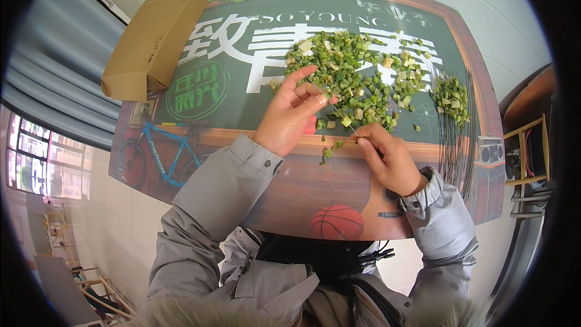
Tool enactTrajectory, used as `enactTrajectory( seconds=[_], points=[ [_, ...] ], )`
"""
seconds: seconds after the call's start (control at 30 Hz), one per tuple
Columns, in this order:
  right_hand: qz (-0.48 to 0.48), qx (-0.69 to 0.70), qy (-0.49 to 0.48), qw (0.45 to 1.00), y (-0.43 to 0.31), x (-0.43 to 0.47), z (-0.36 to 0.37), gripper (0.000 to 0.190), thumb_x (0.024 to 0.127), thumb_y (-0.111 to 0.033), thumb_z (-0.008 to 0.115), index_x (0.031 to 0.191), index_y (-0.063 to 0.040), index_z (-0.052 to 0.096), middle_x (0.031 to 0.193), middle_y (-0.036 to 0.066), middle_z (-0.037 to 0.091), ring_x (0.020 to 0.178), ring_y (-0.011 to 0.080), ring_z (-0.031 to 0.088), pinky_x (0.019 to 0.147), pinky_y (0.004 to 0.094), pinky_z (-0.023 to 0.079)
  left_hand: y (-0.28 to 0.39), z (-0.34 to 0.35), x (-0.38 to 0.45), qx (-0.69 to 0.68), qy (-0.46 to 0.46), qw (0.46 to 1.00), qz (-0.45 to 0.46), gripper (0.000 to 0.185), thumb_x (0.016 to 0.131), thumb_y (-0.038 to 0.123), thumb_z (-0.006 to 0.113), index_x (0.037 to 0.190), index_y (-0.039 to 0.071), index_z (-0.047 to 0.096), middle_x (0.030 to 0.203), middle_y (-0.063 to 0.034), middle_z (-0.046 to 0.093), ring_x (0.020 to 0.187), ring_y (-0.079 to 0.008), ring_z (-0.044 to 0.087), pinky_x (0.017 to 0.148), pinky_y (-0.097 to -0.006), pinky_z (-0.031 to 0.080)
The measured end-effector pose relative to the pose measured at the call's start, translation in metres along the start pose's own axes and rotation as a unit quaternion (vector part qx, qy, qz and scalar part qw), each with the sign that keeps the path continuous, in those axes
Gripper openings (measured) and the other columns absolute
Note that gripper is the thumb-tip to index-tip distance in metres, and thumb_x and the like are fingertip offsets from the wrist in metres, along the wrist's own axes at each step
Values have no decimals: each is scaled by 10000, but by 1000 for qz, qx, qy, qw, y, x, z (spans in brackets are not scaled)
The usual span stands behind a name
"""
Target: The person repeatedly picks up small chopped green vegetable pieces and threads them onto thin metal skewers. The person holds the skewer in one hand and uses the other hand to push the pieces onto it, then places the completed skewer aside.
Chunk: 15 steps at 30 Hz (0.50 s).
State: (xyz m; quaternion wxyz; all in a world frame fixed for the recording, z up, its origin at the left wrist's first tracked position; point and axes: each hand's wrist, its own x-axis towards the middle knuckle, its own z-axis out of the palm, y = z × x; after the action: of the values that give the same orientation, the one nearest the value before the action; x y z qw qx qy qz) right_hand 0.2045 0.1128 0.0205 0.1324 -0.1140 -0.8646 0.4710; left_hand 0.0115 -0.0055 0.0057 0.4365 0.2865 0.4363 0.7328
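Note:
A thin, dark wire-like stem (337,110) slants between my two hands above the table. My left hand (290,111) pinches its upper part between thumb and fingers, the index finger stretched out. At the lower end, my right hand (390,159) grips it between thumb and forefinger. Small green and cream pieces (336,56) lie in a loose heap just beyond my hands; what they are made of, I cannot tell. One yellowish piece (346,121) shows beside the stem, and whether it is threaded on is unclear. A few green scraps (332,151) rest nearer me.
A bundle of thin dark stems (454,154) lies at the table's right, green pieces (454,100) clustered at its far end. A cardboard box (154,41) occupies the far left corner of the printed table (290,190). A wooden-framed chair (526,145) stands to the right.

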Motion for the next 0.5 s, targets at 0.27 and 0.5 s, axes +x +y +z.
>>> enactTrajectory(
  seconds=[0.27,0.5],
  points=[
    [-9,-5,2,1000,1,0,0,121,942,-69,495,1026,4,542,730,48,539,571,70,437,535,220,376,0,1,-2,10,-43,998,-41,540,898,20,546,1380,62,306,935,-33,566,1030,-180,572,836,-294,431],
    [1,0,-8,1000,0,0,-1,123,943,-68,494,1032,6,538,741,47,546,582,67,445,537,218,378,-3,2,-1,-21,-83,995,-41,536,899,12,544,1377,54,305,977,-39,581,1089,-218,576,874,-309,436]
  ],
)
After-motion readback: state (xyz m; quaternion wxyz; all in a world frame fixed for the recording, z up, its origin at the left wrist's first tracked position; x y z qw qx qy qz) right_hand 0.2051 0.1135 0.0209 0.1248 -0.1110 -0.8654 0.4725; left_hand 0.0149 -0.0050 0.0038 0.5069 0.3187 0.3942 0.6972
